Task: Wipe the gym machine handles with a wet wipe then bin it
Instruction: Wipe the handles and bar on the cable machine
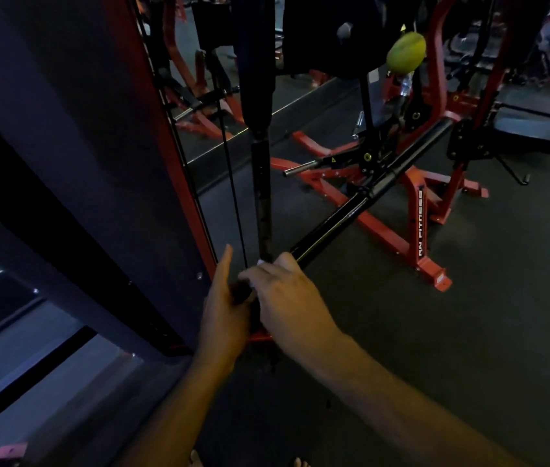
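Red machine frame (420, 227) beside the bar (368, 193) reads "RN FITNESS".

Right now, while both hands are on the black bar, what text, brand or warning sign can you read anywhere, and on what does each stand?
"RN FITNESS": white letters running vertically on the red steel upright of the machine frame.
Yellow triangular warning sticker on the black pivot bracket: symbol too small to read.
Pale label under the black seat pad: blurred, unreadable.
Nothing else legible.
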{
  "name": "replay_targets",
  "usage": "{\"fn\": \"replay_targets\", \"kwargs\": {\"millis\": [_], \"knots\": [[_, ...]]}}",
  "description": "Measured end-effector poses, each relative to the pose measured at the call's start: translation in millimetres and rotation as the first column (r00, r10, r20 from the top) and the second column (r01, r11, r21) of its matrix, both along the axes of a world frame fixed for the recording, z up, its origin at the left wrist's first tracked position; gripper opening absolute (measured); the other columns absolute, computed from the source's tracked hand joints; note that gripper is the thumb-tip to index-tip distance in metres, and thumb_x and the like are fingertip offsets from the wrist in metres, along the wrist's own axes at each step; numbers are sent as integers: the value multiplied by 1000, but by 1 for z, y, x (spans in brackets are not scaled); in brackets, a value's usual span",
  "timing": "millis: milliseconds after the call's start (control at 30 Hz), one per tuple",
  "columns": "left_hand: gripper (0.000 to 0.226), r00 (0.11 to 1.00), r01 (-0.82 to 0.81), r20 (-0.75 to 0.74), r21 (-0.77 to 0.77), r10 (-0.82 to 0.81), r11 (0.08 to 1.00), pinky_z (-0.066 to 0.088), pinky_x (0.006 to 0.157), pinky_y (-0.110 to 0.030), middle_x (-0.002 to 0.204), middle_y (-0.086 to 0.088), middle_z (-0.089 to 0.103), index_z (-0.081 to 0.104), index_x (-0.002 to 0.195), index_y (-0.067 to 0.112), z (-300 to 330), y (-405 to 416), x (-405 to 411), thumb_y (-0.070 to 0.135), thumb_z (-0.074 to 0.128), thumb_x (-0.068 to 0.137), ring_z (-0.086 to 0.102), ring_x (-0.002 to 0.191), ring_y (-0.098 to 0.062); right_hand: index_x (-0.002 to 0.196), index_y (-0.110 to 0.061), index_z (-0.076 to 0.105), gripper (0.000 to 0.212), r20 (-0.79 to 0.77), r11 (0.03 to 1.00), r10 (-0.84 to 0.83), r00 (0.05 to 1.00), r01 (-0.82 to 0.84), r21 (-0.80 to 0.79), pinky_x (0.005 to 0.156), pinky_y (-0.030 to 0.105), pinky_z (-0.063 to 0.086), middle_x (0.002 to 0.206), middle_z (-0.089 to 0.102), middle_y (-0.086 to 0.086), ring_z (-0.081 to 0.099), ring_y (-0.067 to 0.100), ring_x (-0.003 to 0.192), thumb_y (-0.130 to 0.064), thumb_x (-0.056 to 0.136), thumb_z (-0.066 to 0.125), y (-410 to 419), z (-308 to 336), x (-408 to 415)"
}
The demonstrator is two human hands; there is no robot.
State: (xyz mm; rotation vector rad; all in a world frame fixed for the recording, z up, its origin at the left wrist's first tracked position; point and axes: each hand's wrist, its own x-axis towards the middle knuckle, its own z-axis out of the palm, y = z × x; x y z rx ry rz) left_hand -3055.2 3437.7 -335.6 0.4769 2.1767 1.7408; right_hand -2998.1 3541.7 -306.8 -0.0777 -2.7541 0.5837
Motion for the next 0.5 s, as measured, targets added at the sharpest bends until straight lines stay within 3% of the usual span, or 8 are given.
{"fn": "replay_targets", "kwargs": {"millis": [67,100,167,233,267,333,400,500], "knots": [[71,1000,-3,-21,35,4,999,50,93,-15,126,20,63,27,159,30,-3,-2,1,2,56,101,59,111,15,128,-18,62,33,-7,998,35,999,-35,-42,80,21,43,114,65,0,44,14,101,-6,97,56,-13,-6,4],[67,999,-2,-37,46,4,999,49,95,-14,130,21,61,29,159,27,-2,-2,2,2,54,102,58,113,14,128,-19,63,33,-16,997,43,999,-44,-67,79,17,39,113,65,-2,44,11,100,-6,98,56,-17,-7,7],[63,997,8,-81,28,-6,1000,47,82,-6,104,34,63,32,156,26,-1,-3,2,1,54,102,60,97,18,124,-18,66,32,-72,977,11,997,-26,-212,76,11,36,108,67,-1,45,7,95,-3,97,57,-19,-6,16],[62,994,53,-99,27,-50,998,49,74,-8,92,29,68,33,154,29,0,-4,-1,3,55,102,63,86,11,121,-17,68,31,-163,932,-57,985,-6,-363,80,8,40,104,66,-7,47,2,94,-1,97,57,-17,-3,26],[63,993,83,-91,54,-78,995,52,76,-13,101,19,70,34,155,31,-1,-4,-3,3,55,102,65,90,5,121,-18,69,31,-184,913,-84,979,1,-408,82,7,41,103,64,-15,48,-1,95,-2,97,57,-16,-1,30],[66,987,158,-42,104,-154,982,56,96,-31,138,-2,60,35,154,38,-5,-9,-7,7,58,101,62,120,-14,120,-19,70,28,-213,885,-131,968,17,-466,85,10,45,103,56,-29,53,0,100,-8,98,55,-16,2,35],[63,970,239,0,179,-243,954,52,106,-42,153,-2,48,37,152,44,-5,-15,-9,21,61,99,51,138,-21,120,-19,71,29,-220,850,-182,958,41,-525,88,19,50,109,61,-25,59,7,105,-16,99,51,-18,6,36],[55,920,247,209,350,-332,904,59,93,-41,148,5,55,44,148,45,-2,-26,-5,25,58,98,61,129,-20,119,-21,71,29,-184,781,-268,946,102,-615,89,24,53,114,68,-4,63,11,108,-10,100,51,-24,12,42]]}}
